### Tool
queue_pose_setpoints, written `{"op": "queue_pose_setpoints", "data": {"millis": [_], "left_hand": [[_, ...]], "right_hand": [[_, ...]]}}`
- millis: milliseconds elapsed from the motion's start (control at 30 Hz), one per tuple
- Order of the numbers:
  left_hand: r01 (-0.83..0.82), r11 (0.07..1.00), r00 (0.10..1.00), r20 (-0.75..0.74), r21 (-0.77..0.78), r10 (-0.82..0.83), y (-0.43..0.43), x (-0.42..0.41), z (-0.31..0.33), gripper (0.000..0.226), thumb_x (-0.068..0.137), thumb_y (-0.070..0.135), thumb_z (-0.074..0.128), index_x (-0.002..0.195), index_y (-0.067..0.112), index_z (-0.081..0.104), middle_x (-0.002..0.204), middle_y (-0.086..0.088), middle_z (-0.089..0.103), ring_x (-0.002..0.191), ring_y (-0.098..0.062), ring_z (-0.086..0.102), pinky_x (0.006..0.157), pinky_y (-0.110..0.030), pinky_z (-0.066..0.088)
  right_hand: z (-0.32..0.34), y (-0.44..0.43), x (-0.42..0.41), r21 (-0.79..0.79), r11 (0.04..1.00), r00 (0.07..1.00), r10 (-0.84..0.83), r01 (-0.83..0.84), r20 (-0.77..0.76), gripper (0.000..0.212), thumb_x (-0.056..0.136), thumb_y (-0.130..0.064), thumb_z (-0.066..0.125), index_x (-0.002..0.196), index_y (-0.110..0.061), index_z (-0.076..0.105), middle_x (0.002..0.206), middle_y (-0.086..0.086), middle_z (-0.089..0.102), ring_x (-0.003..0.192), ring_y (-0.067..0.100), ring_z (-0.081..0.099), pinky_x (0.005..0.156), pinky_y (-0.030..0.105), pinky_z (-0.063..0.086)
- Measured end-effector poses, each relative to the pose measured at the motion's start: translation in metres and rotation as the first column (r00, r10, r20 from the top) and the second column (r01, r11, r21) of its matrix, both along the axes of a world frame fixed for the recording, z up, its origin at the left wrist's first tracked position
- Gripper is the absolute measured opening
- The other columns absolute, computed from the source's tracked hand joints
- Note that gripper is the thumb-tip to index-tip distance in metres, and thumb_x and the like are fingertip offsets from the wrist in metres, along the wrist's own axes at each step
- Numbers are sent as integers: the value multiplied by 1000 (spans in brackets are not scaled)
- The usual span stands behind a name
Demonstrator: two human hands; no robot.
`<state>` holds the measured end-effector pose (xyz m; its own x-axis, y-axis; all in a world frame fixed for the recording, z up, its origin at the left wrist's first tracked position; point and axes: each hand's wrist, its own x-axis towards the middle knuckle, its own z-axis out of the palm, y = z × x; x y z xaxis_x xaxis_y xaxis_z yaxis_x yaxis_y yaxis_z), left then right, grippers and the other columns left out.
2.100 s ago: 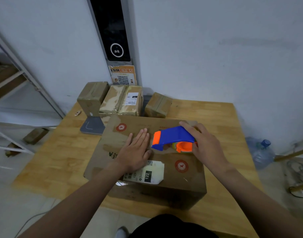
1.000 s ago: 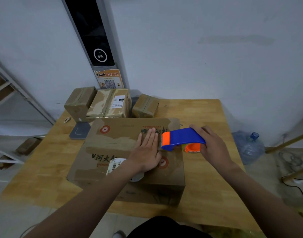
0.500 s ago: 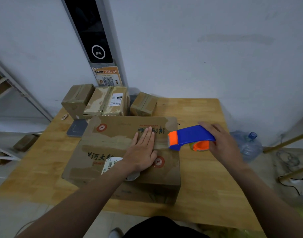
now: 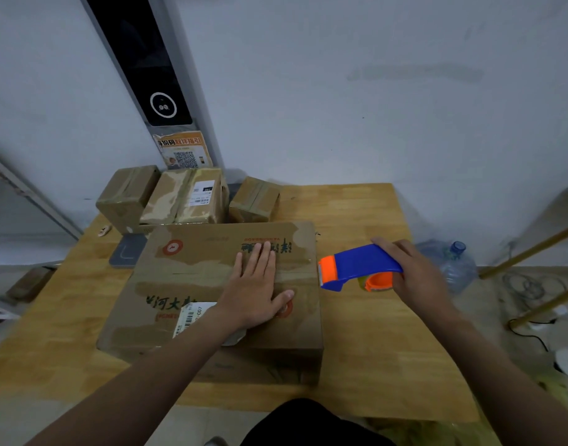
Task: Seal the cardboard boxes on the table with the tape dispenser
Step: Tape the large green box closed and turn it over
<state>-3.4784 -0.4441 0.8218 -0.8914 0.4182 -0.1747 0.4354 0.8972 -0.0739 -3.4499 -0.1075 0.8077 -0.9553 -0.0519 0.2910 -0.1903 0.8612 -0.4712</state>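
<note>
Tape dispenser [image 4: 359,263] runs crosswise, orange nose pointing left at box [image 4: 205,262]

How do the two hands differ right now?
The left hand lies flat on the big box; the right hand curls round the tape dispenser. The left hand is over the box top; the right hand is past its right edge. Both are bare.

A big brown box [image 4: 192,275] lay flat on the desk [image 4: 372,333]. The blue and orange tape dispenser [image 4: 359,263] was by its right edge.
</note>
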Motion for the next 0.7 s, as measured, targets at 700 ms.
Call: {"op": "queue_pose_setpoints", "data": {"millis": [700], "left_hand": [[102,992,995,2,77,-102,41,6,-10,90,90,66,-8,161,11,-9,167,-5,-21,154,-15,-21,126,-47,-5]], "right_hand": [[-7,8,5,-113,994,999,-11,7,-39,67,89,0,60,147,-31,45,118,-2,52,92,16,57,69,39,55]]}}
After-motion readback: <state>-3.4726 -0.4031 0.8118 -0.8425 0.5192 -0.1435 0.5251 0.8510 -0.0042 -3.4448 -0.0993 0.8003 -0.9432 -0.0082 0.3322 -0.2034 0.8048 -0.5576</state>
